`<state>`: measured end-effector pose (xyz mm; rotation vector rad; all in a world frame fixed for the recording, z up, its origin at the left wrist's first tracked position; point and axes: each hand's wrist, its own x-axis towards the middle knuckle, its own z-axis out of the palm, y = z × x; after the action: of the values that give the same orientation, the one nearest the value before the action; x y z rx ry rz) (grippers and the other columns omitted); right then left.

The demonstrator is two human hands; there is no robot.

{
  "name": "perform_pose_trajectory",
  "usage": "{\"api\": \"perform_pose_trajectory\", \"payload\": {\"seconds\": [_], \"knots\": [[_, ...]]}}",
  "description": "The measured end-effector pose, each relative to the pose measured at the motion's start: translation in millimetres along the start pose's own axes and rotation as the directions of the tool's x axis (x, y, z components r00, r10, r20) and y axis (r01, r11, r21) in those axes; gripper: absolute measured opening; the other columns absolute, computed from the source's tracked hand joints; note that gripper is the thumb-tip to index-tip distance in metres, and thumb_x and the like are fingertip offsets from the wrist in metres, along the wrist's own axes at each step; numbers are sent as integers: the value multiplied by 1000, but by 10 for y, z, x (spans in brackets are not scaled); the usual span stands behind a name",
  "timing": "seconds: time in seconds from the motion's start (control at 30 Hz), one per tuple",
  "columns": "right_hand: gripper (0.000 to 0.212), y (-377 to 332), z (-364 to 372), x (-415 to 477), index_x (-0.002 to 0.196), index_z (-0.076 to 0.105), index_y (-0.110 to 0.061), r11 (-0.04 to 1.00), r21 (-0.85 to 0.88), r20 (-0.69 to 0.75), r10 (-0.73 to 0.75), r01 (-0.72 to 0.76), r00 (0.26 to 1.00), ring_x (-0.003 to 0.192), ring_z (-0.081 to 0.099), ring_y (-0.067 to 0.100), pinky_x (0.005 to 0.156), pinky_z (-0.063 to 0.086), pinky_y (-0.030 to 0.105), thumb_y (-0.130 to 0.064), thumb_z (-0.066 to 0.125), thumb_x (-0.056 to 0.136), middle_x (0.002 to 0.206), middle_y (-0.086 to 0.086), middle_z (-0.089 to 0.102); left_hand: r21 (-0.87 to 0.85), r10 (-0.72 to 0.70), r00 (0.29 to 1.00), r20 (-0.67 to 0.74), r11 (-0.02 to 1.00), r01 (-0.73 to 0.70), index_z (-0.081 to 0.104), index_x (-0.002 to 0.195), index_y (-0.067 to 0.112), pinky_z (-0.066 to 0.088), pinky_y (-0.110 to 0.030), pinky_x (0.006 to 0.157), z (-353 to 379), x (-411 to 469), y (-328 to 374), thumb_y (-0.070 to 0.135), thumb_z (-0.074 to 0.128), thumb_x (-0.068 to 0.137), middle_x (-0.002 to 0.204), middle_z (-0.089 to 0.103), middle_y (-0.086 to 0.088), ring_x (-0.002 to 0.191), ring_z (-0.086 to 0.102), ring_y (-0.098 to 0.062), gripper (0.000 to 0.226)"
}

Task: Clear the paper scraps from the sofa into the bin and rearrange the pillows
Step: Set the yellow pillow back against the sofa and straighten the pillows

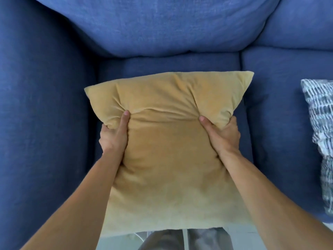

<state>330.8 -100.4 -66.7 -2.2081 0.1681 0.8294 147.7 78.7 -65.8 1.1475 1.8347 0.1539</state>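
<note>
Most of my fingers are hiding behind the mustard-yellow velvet square pillow [167, 141], so only thumbs and knuckles are showing. Its near edge is covering part of my grey trousers [162, 240].

My left hand [113, 136], at 9 o'clock on the pillow, and my right hand [223, 136], at 3 o'clock, are gripping its side edges, thumbs digging into the front and puckering the fabric.

I am holding it over the seat of the dark blue fabric sofa [45, 105]; I cannot tell whether it is touching. A lighter blue back cushion [162, 24] is sitting at 12 o'clock. A blue-and-white patterned pillow [320, 123] is lying at 3 o'clock, cut off by the frame.
</note>
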Motion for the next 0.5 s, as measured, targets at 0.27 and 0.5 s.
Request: {"api": "perform_pose_trajectory", "payload": {"seconds": [0.27, 0.5], "knots": [[54, -460, -236, -155, 105, 44, -24, 992, 41, -25, -122, 123, 992, 100, 53, 18, 79, 41, 30, -49, 78, 71, 98, -6, 54, -77, 99, 994, 48, 992, -95, 62, 106, 27, 48, -34, 79, -279, -164, 482, 72, 68, 67, 102, 66, 6, 91, 62, -16, 61], [51, -1186, -498, -230, 108, 45, -22, 923, 143, -111, -343, 357, 933, 79, 51, -4, 63, 37, 12, -41, 79, 75, 90, -19, 51, -258, 352, 935, 38, 908, -331, 56, 112, 28, 45, -28, 79, -493, -340, 1330, 69, 70, 68, 103, 64, 12, 92, 60, -8, 61]]}}
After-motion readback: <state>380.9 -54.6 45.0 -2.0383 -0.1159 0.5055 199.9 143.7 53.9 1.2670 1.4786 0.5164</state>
